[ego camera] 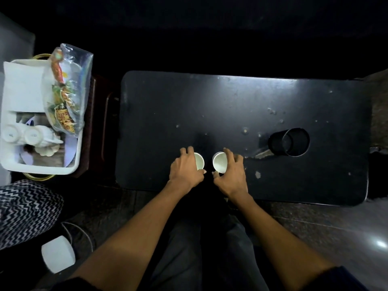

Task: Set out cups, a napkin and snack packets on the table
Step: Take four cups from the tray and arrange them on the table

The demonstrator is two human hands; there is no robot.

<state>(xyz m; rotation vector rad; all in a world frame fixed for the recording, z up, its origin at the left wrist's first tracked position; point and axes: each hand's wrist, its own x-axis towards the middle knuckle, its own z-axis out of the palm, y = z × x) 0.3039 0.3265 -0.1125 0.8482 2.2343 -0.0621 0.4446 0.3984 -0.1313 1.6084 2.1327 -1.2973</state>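
The person stood over a dark, scuffed table (231, 106) with both hands down near its front edge, each wrapped around a small white cup. The left hand (185, 168) curled about the left cup (199, 161), fingers over the far side and thumb at the near side; the right hand (232, 173) gripped the right cup (219, 162) the same way. The two cups stood upright, mouths up, just beside one another without touching, and seemed to rest on the table, though whether they had fully landed could not be told. Holding one in each hand probably let the person set the pair down together and level them as a matched place setting.

The rest of the task's things waited off to the left in a white tray (12, 162) on a side stand: a clear bag of snack packets (67, 95) leaning against its far right side, a folded white napkin (23, 87) lying flat beside it, and more white crockery (31, 136) stored upside down (likely to keep dust out). A black cylindrical holder (290, 141) stood well apart on the right of the table. Judging by this, only the cups had been laid out; napkin and snacks were not yet brought over.
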